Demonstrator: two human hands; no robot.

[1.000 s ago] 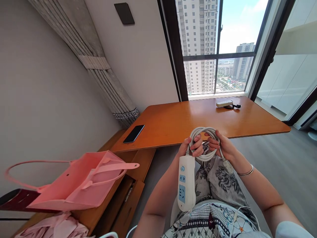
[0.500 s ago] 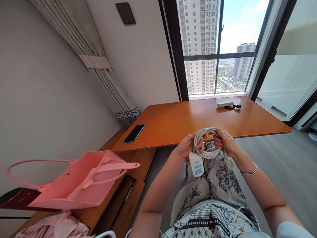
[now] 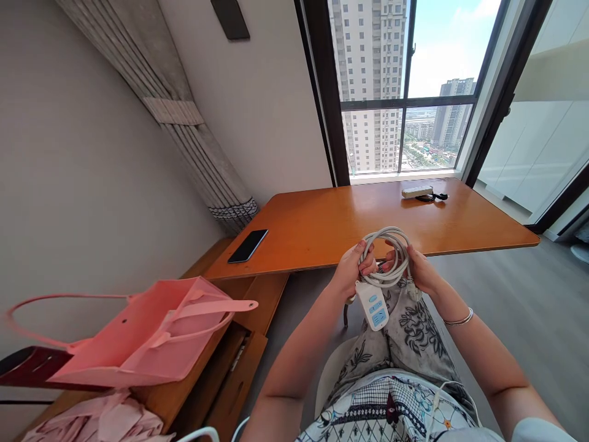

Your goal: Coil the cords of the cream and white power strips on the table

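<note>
A white power strip (image 3: 373, 307) with blue socket faces hangs below my left hand, and its pale grey cord (image 3: 390, 232) is wound into a loose coil. My left hand (image 3: 353, 267) is closed round the left side of the coil, close to where the cord meets the strip. On the coil's right side, my right hand (image 3: 415, 267) grips the loops, its fingers partly hidden behind them. The cord's plug (image 3: 413, 291) dangles under my right hand. Both hands are above my lap, at the table's near edge.
The brown table (image 3: 313, 227) carries a black phone (image 3: 247, 246) on the left and another white power strip (image 3: 417, 192) with a black cord at the far right. A pink bag (image 3: 151, 337) stands on the wooden cabinet (image 3: 184, 399) to the left, beside folded pink cloth (image 3: 101, 420).
Both hands have drawn slightly closer together, making the coil narrower and more upright. The power strip has swung a little to the right, and the plug has shifted up and left.
</note>
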